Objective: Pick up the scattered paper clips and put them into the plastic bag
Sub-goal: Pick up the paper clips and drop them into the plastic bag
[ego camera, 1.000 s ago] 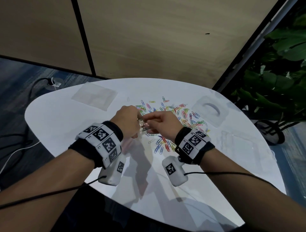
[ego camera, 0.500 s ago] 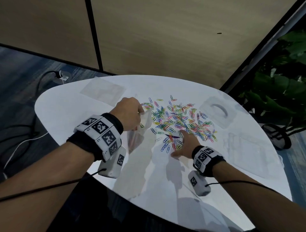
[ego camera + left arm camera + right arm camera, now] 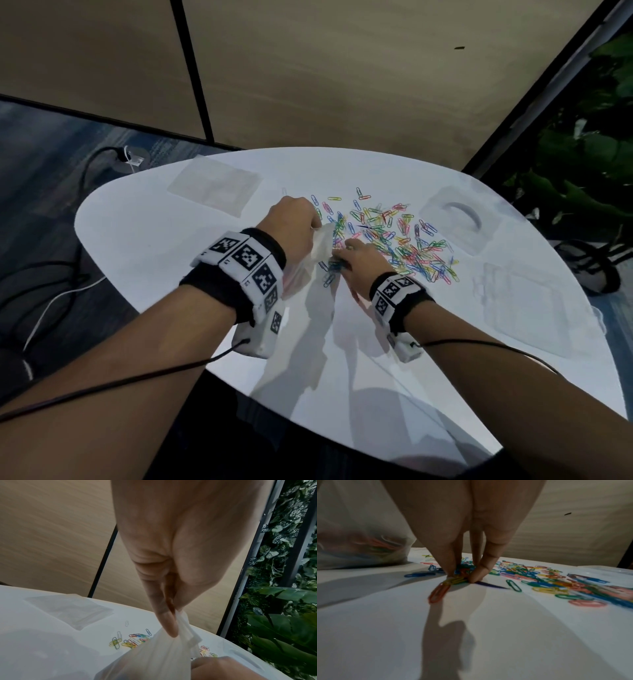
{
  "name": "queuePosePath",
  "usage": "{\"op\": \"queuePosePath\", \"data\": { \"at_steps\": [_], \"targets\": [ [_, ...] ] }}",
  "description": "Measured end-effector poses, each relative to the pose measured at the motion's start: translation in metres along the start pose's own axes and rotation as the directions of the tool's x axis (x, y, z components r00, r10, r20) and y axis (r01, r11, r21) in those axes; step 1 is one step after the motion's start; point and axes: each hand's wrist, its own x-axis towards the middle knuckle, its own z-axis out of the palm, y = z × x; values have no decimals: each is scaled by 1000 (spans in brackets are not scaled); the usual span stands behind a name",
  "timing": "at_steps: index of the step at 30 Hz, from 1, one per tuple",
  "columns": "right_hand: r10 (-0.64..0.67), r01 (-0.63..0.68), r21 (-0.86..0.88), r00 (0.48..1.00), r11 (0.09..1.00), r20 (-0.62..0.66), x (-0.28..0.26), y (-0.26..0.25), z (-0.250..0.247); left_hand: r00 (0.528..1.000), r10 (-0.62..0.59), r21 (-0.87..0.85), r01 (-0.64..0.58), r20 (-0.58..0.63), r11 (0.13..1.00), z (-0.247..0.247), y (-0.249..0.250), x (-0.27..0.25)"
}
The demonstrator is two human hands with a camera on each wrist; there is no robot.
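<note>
While the left hand [image 3: 291, 226] pinches the plastic bag [image 3: 320, 246] by its rim, clips already showing inside it, the right hand [image 3: 363, 262] beside it pinches a small bunch of paper clips [image 3: 453, 580] at the table [image 3: 342, 359]; the scattered clips [image 3: 404, 240] lie just beyond its fingers [image 3: 481, 569].

1. The white counter [image 3: 191, 260] looks bright, but the room around it is dim.
2. Dark shadows of the arms fall toward the counter's near edge.
3. Both wrist views are dim and blurry.
4. Straight lines bend near the picture edges.
</note>
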Motion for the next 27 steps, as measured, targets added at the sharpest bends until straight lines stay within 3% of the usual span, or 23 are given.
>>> {"op": "queuePosePath", "data": {
  "at_steps": [2, 6, 9, 11, 13, 14, 17, 19, 21, 25, 27],
  "targets": [
    [2, 0, 32, 998, 999, -62, -1, 3, -5, 1000, -12, 25, 13, -11, 1000, 2, 1, 4],
    [128, -126, 81, 992, 989, -20, -5, 14, -14, 1000, -8, 42, 9, -18, 999, 7, 5, 7],
    [244, -233, 263, 970, 936, -9, -13, 26, -24, 1000, 7, 65, -9, 26, 998, 11, 11, 10],
    [327, -293, 431, 945, 854, -5, -18, 34, -33, 998, 8, 66, -11, 59, 998, 13, 17, 10],
    [398, -325, 615, 917, 718, 20, -22, 38, -45, 997, 12, 55, -16, 73, 998, 15, 20, 10],
    [415, -322, 735, 908, 596, 61, -23, 38, -52, 997, 5, 46, -8, 72, 999, 16, 21, 10],
    [336, -214, 972, 926, 94, 171, -26, 26, -76, 998, -27, 37, 25, 57, 999, 16, 22, 9],
    [247, -177, 983, 951, -49, 184, -27, 11, -86, 999, -34, 7, 33, 33, 999, 13, 23, 6],
    [170, -184, 982, 967, -45, 189, -26, -7, -87, 999, -41, -41, 42, 19, 998, 10, 24, 3],
    [217, -206, 962, 962, 179, 166, -23, -35, -78, 997, -76, -133, 74, -8, 988, 4, 21, -1],
    [249, -209, 950, 957, 231, 150, -19, -45, -74, 995, -95, -170, 92, -10, 981, 1, 17, -1]
  ]
}}
